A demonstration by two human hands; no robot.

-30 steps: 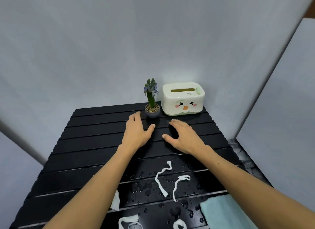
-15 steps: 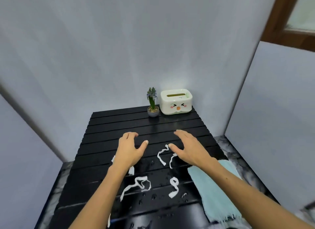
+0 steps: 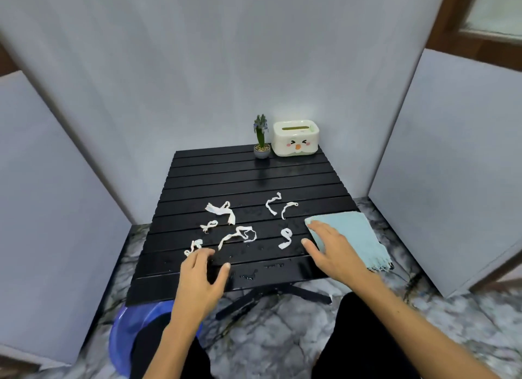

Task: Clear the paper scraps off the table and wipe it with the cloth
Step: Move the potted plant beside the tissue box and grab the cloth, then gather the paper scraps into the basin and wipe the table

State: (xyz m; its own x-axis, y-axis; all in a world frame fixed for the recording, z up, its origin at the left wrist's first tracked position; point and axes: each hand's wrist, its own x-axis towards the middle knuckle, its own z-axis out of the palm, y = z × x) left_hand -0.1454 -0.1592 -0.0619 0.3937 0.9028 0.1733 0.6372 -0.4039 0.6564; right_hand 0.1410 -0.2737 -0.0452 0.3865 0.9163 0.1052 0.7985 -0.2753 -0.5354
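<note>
Several white paper scraps (image 3: pixel 237 234) lie scattered over the near half of the black slatted table (image 3: pixel 254 178), among water drops. A light blue cloth (image 3: pixel 356 234) lies at the table's right front corner. My left hand (image 3: pixel 202 277) hovers open over the front edge, its fingertips close to the nearest scrap (image 3: pixel 193 246). My right hand (image 3: pixel 330 248) is open, with its fingers spread over the cloth's left edge. Neither hand holds anything.
A small potted plant (image 3: pixel 261 141) and a white tissue box with a face (image 3: pixel 295 138) stand at the table's far right. A blue basin (image 3: pixel 132 336) sits on the marble floor under the front left corner. Grey panels close in three sides.
The view pulled back and up, so the whole table shows. Both hands drew back from the table's middle to its front; the right hand moved onto the cloth.
</note>
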